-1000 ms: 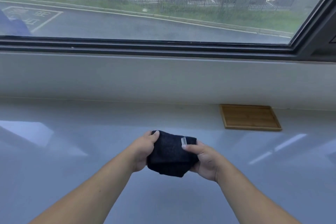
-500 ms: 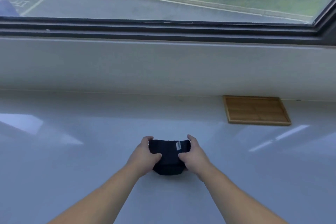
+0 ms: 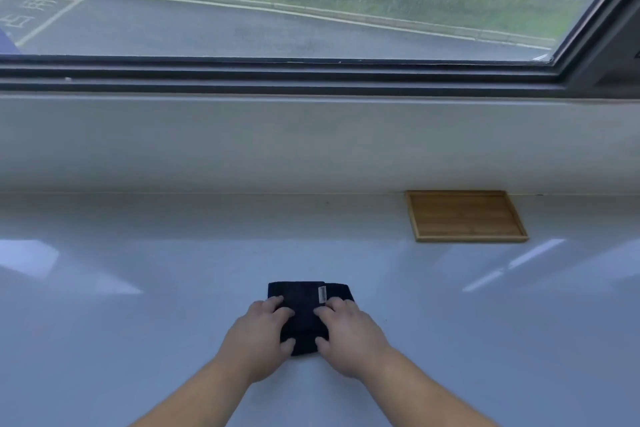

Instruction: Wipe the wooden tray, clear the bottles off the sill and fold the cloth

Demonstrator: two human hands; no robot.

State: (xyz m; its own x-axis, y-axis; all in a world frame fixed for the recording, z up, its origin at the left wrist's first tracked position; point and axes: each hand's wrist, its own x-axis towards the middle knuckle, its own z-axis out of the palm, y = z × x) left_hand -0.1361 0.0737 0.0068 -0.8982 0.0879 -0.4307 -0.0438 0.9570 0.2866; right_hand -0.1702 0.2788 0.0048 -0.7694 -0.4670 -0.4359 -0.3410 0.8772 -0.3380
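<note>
Window (image 3: 277, 10): fills the upper third of the frame, dark frame rails along its lower edge; through the glass a road, a grass strip, a fence and parked cars.
Wall band (image 3: 311, 142): pale strip across the middle of the frame, under the window rails.
Worktop (image 3: 138, 322): glossy white surface over the whole lower half, with light reflections at left and right.
Wooden tray (image 3: 464, 216): right of centre, flat on the worktop, its far edge against the foot of the wall band; nothing lies in it; well apart from the cloth.
Cloth (image 3: 304, 298): dark, folded to a small block, lower centre of the frame, flat on the worktop; a small pale label shows on its top near the right side.
Left hand (image 3: 258, 340): lower centre, palm down on the left part of the cloth, fingers spread flat and pressing, thumb at the near edge; not clenched round it.
Right hand (image 3: 348, 336): just right of the left hand, palm down on the right part of the cloth, fingers flat beside the label, thumb at the near edge; pressing, not gripping.
Forearms: bare, running in from the bottom edge of the frame.
</note>
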